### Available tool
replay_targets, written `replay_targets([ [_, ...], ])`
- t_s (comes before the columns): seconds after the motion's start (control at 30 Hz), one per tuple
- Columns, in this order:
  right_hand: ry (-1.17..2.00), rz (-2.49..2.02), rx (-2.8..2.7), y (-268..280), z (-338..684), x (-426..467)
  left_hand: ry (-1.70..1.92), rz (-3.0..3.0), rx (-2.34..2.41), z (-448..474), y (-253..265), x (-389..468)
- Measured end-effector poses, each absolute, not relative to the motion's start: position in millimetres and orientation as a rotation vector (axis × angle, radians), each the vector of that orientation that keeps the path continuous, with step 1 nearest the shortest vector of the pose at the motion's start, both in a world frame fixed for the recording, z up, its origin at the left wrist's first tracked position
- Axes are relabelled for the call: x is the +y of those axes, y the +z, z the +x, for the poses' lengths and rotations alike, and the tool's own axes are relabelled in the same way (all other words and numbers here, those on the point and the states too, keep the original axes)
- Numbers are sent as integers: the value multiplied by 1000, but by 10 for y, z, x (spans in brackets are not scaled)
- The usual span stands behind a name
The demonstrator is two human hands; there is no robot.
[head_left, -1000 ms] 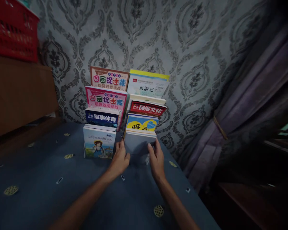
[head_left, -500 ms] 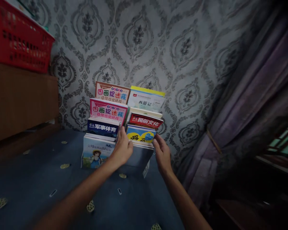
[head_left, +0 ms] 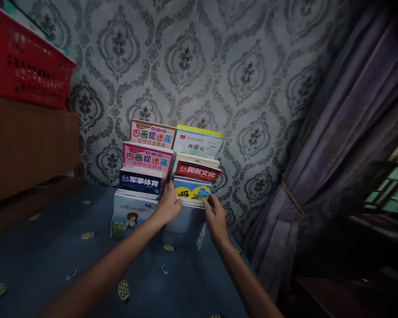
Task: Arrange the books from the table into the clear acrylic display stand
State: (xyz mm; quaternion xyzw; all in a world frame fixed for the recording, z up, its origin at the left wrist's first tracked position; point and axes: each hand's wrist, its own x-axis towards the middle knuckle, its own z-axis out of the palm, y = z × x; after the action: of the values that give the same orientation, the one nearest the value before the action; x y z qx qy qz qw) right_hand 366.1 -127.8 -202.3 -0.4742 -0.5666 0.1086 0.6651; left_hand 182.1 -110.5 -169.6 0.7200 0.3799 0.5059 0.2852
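A blue and yellow book [head_left: 193, 189] stands in the right column of a tiered book rack [head_left: 185, 221]. My left hand [head_left: 168, 206] grips its left edge, fingertips partly hidden behind the cover. At the opposite edge my right hand [head_left: 216, 219] has its thumb in front and its fingers round the side. Just behind is a red-covered book [head_left: 199, 171], and farther back a pale book [head_left: 197, 146] with a yellow one behind it. In the left column stand a brown-topped book [head_left: 152, 132], a pink book [head_left: 147, 155], a dark blue book [head_left: 139, 182] and a light blue book [head_left: 129, 216].
The rack stands on a blue patterned cloth [head_left: 96, 260] against a patterned wall [head_left: 185, 57]. On the left, a red basket [head_left: 36, 66] sits on a wooden cabinet [head_left: 33, 145]. A tied purple curtain [head_left: 305, 168] hangs on the right.
The view has shifted slightly, so the rack appears a little lower. My right hand has come in closer against the right edge of the blue and yellow book; my left stays at its left edge.
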Motion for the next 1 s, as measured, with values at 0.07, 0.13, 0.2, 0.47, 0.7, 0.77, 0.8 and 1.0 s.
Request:
replay_targets([
  [0.07,255,-1077,-1262,-2018,3652,-1304,1313,1935,1070,1827,-1678,-1129],
  [0.13,277,-1083,-1232,-2003,3658,-1307,1315,1939,1071,1831,-1672,-1147],
  [0.2,305,-1086,-1212,-1976,3682,-1278,1331,1927,1072,1830,-1674,-1154],
  [0.47,510,-1082,-1182,-1823,3769,-1222,1269,1974,1120,1794,-1639,-1164],
  [0.7,534,-1114,-1190,-1606,3828,-1302,1260,2129,1084,1665,-1437,-1262],
  [0.77,434,-1097,-1190,-1508,3866,-1260,1255,2203,1034,1609,-1303,-1256],
  [0.8,384,-1093,-1198,-1455,3882,-1231,1240,2214,1032,1589,-1231,-1242],
  [1.0,170,-1232,-1425,-1234,3908,-1024,1138,2111,1139,1604,-1009,-1073],
])
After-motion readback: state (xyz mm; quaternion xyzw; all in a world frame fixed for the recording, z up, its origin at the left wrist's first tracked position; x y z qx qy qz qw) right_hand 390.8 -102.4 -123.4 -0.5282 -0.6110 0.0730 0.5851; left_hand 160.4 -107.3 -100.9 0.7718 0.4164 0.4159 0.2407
